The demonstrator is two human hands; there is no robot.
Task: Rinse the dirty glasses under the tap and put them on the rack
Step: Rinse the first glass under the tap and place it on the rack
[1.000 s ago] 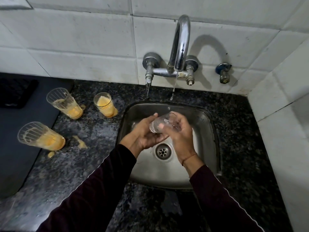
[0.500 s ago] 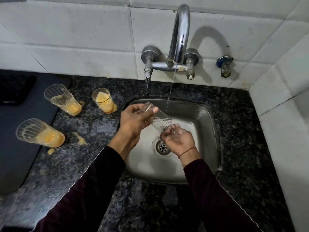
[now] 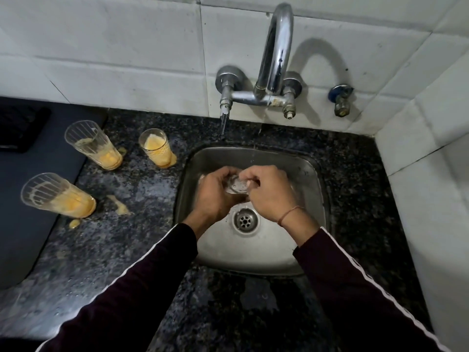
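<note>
Your left hand [image 3: 215,196] and right hand [image 3: 269,194] both clasp one glass [image 3: 237,186] over the sink [image 3: 314,174], base toward you, for rinsing; three dirty glasses [image 3: 154,151] wait on the tabletop [image 3: 142,240] at nine o'clock.

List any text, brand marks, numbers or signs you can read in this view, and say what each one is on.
None can be read.
Tap: bare chrome, no mark visible.
Three dirty glasses: only moulded ribs and orange residue, no print.
Glass held by the left hand and right hand: no label shows.
Wall tiles and sink: plain.
Dark item at far left: too dark to tell.
</note>
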